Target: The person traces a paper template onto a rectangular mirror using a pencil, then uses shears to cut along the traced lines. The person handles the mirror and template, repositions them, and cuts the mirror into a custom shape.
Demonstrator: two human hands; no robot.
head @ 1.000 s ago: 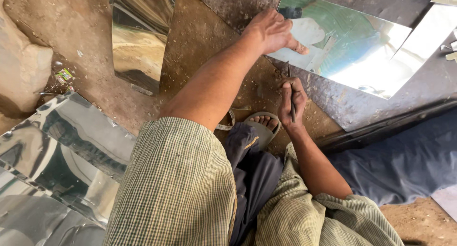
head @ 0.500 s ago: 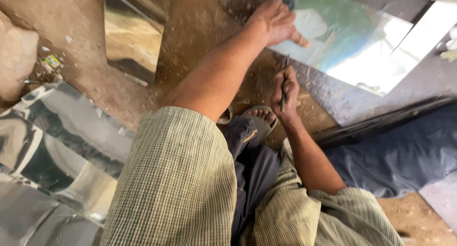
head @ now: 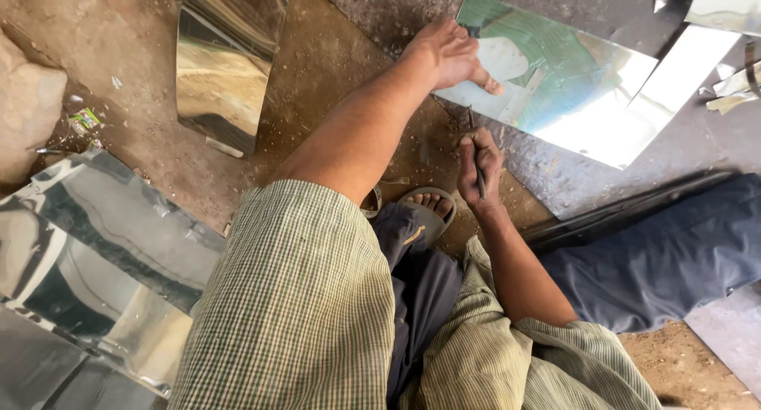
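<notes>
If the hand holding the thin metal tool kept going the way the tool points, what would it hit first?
Probably the near edge of the shiny metal sheet. The right hand aims its thin dark tool up toward that edge, just below the left hand; depth is hard to judge.

Under your left hand (head: 448, 55), the metal sheet (head: 571, 101) is smooth and mirror-glossy; your right hand (head: 479, 168) grips a thin, dull dark metal tool (head: 478, 168); the slab (head: 547, 172) beneath is rough, matt grey; the earth floor (head: 317, 85) is gritty; your checked sleeve (head: 285, 299) is woven cloth.
</notes>
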